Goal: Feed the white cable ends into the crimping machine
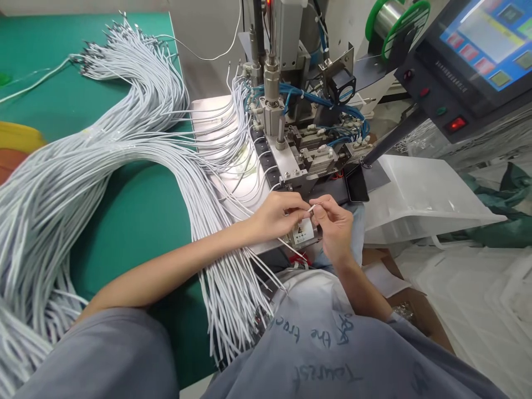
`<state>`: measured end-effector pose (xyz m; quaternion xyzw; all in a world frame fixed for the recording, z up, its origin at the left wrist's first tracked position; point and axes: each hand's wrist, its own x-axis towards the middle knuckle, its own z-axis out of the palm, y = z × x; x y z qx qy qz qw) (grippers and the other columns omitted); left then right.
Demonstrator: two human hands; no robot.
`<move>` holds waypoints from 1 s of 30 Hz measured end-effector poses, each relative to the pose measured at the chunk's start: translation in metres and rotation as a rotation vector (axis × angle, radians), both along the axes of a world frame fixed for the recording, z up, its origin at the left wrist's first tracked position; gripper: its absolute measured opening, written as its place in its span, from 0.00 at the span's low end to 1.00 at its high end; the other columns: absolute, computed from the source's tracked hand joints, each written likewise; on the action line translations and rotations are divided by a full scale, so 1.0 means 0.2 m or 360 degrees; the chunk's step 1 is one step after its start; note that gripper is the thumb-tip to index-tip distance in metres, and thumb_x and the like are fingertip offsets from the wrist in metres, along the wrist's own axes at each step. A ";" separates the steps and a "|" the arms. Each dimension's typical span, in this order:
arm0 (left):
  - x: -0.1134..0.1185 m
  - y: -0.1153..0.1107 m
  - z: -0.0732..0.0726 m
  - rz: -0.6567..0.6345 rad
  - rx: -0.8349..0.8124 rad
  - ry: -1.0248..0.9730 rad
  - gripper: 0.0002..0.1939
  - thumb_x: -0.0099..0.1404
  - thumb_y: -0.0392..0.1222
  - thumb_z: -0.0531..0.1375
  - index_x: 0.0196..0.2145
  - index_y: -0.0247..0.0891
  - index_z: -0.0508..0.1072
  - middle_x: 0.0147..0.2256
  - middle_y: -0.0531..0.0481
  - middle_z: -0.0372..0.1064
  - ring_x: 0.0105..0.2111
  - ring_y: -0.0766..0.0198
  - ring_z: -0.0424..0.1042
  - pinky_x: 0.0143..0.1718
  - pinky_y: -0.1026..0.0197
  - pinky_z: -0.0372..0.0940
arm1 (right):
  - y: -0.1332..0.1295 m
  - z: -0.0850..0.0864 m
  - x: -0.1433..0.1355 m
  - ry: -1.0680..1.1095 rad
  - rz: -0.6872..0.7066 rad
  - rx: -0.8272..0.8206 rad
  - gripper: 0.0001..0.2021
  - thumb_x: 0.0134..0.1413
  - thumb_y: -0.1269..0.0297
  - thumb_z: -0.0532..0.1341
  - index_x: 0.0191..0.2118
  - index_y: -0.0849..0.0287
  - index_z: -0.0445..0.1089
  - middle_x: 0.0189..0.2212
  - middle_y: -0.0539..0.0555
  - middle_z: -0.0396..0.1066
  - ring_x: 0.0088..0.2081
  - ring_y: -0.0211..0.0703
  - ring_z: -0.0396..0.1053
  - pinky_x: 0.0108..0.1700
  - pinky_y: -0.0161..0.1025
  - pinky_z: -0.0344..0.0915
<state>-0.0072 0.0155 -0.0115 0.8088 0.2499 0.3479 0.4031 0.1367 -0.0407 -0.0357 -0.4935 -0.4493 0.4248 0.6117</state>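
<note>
My left hand pinches a thin white cable near its end, just in front of the machine. Close beside it, my right hand has its fingertips closed on the same cable end, where fine wires show. Both hands are above a small block with a warning label. A large bundle of white cables curves over the green table and passes beneath my left forearm. The machine has several cables lying along its left side.
A control screen on an arm stands at the upper right, near a green-rimmed wire spool. A small black tray sits right of the machine, beside a translucent plastic bin. Something yellow lies at the left edge.
</note>
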 end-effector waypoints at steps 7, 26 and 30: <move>-0.03 0.05 0.02 -0.0180 0.0183 0.0298 0.12 0.62 0.30 0.50 0.31 0.32 0.73 0.24 0.51 0.65 0.25 0.70 0.64 0.28 0.68 0.59 | 0.06 0.09 0.16 -0.0768 0.0265 0.0117 0.06 0.52 0.65 0.61 0.28 0.59 0.74 0.21 0.47 0.59 0.22 0.32 0.54 0.23 0.34 0.52; -0.04 0.04 0.02 -0.0069 0.0816 0.0750 0.14 0.60 0.28 0.46 0.34 0.31 0.71 0.27 0.48 0.64 0.25 0.68 0.62 0.24 0.66 0.57 | 0.04 0.10 0.08 -0.0926 0.0055 0.0237 0.10 0.51 0.70 0.59 0.20 0.60 0.66 0.16 0.44 0.46 0.20 0.32 0.48 0.24 0.35 0.48; -0.05 0.05 0.01 -0.0009 0.1029 0.0917 0.13 0.59 0.27 0.47 0.32 0.32 0.71 0.26 0.48 0.64 0.24 0.67 0.62 0.24 0.65 0.57 | 0.08 0.08 0.10 -0.0844 0.0211 0.0099 0.14 0.50 0.70 0.58 0.16 0.60 0.60 0.16 0.44 0.44 0.20 0.31 0.46 0.24 0.35 0.47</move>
